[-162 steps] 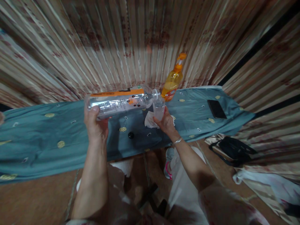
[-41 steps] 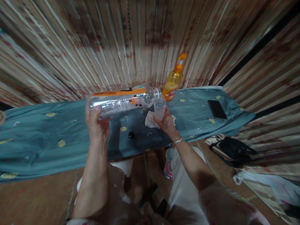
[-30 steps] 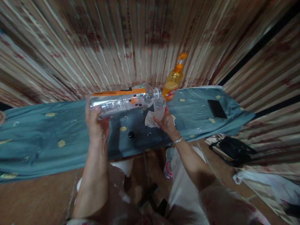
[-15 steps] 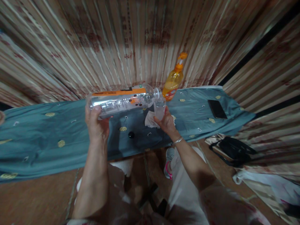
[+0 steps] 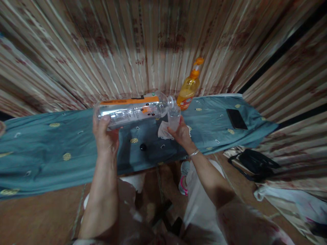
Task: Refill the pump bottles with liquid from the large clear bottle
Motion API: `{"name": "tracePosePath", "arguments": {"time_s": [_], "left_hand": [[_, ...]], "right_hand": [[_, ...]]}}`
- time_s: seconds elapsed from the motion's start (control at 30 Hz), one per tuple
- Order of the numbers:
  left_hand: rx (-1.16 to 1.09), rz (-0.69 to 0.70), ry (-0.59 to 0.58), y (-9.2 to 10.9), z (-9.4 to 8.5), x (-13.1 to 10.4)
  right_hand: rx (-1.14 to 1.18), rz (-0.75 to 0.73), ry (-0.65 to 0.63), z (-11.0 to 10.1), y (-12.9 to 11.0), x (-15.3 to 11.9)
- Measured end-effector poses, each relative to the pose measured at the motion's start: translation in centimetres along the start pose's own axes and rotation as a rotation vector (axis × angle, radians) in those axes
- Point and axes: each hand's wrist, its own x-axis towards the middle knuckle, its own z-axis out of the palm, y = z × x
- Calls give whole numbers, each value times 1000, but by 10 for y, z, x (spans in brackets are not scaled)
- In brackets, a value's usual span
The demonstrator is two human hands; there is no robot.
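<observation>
My left hand (image 5: pixel 105 131) is closed around the base end of a large clear plastic bottle (image 5: pixel 133 109) with an orange and silver label. The bottle lies almost level in the air, its mouth pointing right. My right hand (image 5: pixel 181 132) grips a small translucent cup (image 5: pixel 174 117) right under the bottle's mouth. Whether liquid is flowing I cannot make out. Below the cup, a crumpled white tissue (image 5: pixel 165 130) rests on the cloth. A dark round cap (image 5: pixel 143 147) lies between my arms.
Behind the cup stands an orange pump bottle (image 5: pixel 188 90). A black phone (image 5: pixel 236 119) lies at the right on the blue-green tablecloth (image 5: pixel 46 143). Pleated curtains (image 5: pixel 114 44) hang close behind the table. A black bag (image 5: pixel 257 163) is on the right, below table height.
</observation>
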Motion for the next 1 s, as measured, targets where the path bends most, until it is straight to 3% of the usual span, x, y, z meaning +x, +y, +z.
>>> {"name": "tracePosePath", "arguments": {"time_s": [0.1,1.0], "left_hand": [[-7,-3,4,0,0,-1],[34,-8,-10,1,-2,-2]], "right_hand": [[27,83,34,-1,-2,0],[20,134,-5,-8,-14,3]]}}
